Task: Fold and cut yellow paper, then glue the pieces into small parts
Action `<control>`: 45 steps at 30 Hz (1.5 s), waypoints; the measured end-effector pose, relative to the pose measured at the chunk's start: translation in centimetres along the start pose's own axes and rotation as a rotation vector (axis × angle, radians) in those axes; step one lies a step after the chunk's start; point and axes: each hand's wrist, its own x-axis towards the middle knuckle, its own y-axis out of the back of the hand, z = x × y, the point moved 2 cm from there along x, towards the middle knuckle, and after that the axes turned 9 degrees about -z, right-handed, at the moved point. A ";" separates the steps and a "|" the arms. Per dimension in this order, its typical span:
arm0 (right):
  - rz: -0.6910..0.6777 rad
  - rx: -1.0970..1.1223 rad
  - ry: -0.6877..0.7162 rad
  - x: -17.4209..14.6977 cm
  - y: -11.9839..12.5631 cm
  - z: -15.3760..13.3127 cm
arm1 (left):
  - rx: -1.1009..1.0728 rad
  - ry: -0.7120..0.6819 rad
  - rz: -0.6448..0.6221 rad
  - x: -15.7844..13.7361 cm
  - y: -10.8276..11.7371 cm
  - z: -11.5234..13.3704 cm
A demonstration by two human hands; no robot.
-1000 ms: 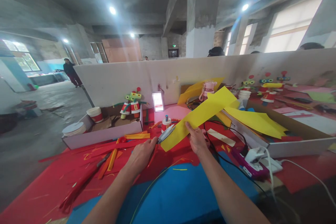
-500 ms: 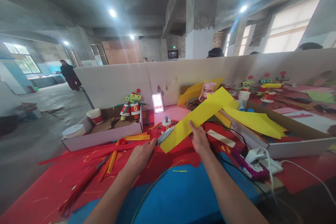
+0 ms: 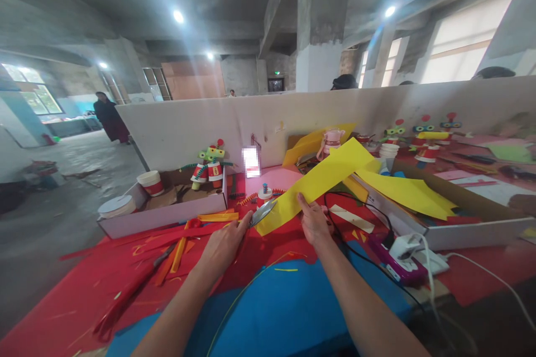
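My left hand [image 3: 224, 245] is closed round the handles of a pair of scissors [image 3: 263, 213]. The metal blades point up and right and meet the lower left end of a long yellow paper strip [image 3: 322, 178]. My right hand [image 3: 314, 220] pinches that strip along its lower edge, thumb on top, the other fingers mostly hidden behind. The strip slants up to the right above the table. Just beyond the blades stands a small white paper-cup figure [image 3: 265, 193] with coiled paper arms, partly covered by the scissors.
Red paper [image 3: 167, 268] and blue sheets [image 3: 285, 307] cover the table. Orange strips [image 3: 180, 251] lie at the left. A white box [image 3: 167, 217] holds paper-cup robots [image 3: 213, 170]. At the right are a box [image 3: 469, 231] with yellow paper and a purple power strip [image 3: 397, 262] with cables.
The scissors and the yellow strip's near end have shifted slightly upward. My right hand has moved a little left along the strip. A person in the left background has shifted slightly.
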 end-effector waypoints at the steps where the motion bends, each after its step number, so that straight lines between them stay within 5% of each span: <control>1: 0.006 -0.002 -0.005 0.0 0.0 0.0 | 0.002 0.002 0.003 0.0 0.0 0.0; 17: 0.023 0.047 -0.023 -0.2 -0.3 0.3 | -0.033 -0.014 -0.020 -0.2 0.4 0.1; 45: 0.005 -0.188 -0.067 -0.5 0.1 1.5 | -0.056 -0.004 0.001 0.0 0.2 0.3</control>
